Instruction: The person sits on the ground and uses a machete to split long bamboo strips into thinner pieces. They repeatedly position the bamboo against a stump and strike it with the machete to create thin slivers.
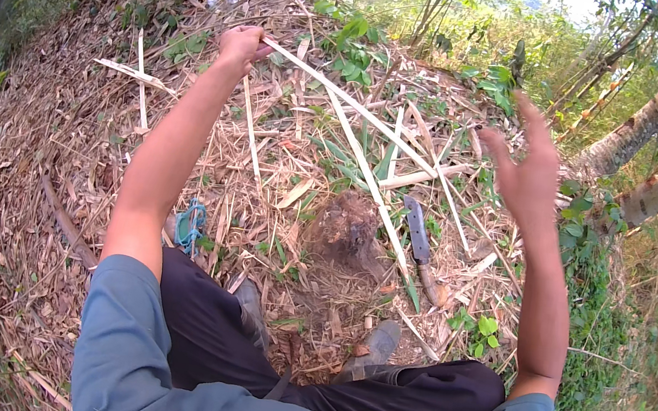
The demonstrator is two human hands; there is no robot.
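My left hand (239, 46) is stretched far forward and closed around the end of a long pale bamboo strip (352, 104), which runs right and down across the litter. My right hand (526, 168) is raised at the right with fingers spread, holding nothing. A big knife (422, 244) with a grey blade and wooden handle lies on the ground between my arms, beside a low brown stump (349, 227). My two grey shoes (372, 346) and dark trousers show below.
Dry bamboo leaves and several split strips (141, 78) cover the sloping ground. A blue-green cord (191, 224) lies by my left elbow. Tree trunks (651, 125) stand at the right, green weeds around.
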